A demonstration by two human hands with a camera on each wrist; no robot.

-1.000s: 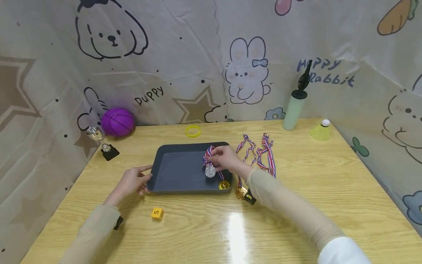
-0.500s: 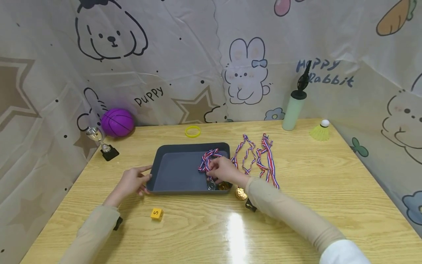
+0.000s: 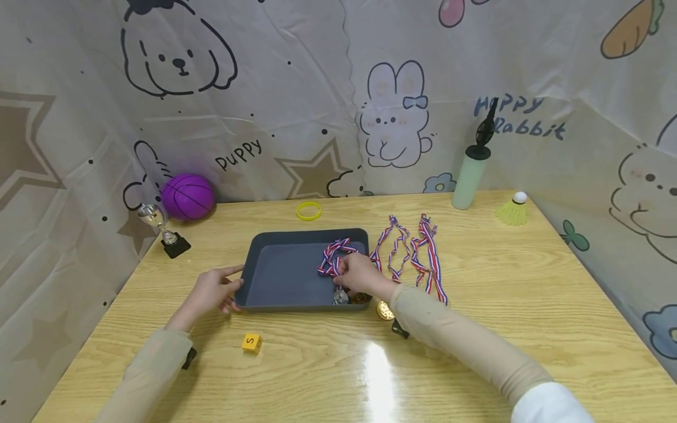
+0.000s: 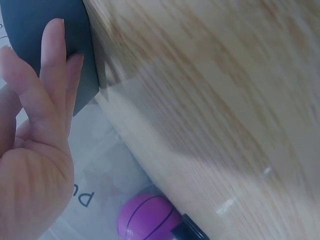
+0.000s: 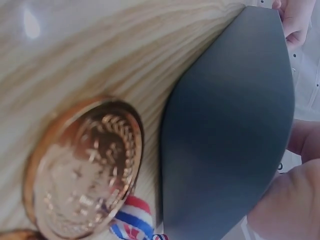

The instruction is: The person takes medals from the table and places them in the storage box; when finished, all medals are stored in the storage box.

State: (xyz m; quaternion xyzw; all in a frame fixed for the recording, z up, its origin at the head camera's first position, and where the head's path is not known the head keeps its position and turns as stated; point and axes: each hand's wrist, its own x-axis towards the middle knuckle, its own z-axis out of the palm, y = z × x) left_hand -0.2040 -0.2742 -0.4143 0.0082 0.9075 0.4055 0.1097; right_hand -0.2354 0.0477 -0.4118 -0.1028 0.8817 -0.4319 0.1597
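My left hand (image 3: 214,288) steadies the left end of a dark grey tray (image 3: 291,307), its straight fingers (image 4: 54,50) against the outer wall in the left wrist view. My right hand (image 3: 362,275) reaches over the tray's right end. Its curled fingers pinch the striped red, white and blue ribbon of a silver medal (image 3: 341,296); the right wrist view hides these fingertips behind the tray wall (image 5: 225,120). The silver disc lies near the tray's front wall, its ribbon looped behind it. Beside it is a gold medal (image 3: 361,298), partly covered by my hand.
Right of the tray lie more medals with striped ribbons (image 3: 431,252); one shiny disc (image 5: 82,170) is close in the right wrist view. Around stand a yellow letter cube (image 3: 251,343), trophy cup (image 3: 169,235), purple ball (image 3: 188,196), yellow ring (image 3: 309,211), green pump (image 3: 469,179) and shuttlecock (image 3: 513,210).
My right hand has lowered the silver medal from above the tray onto its floor beside the gold one, and its ribbon now lies there. My left hand has stayed at the tray's left end.
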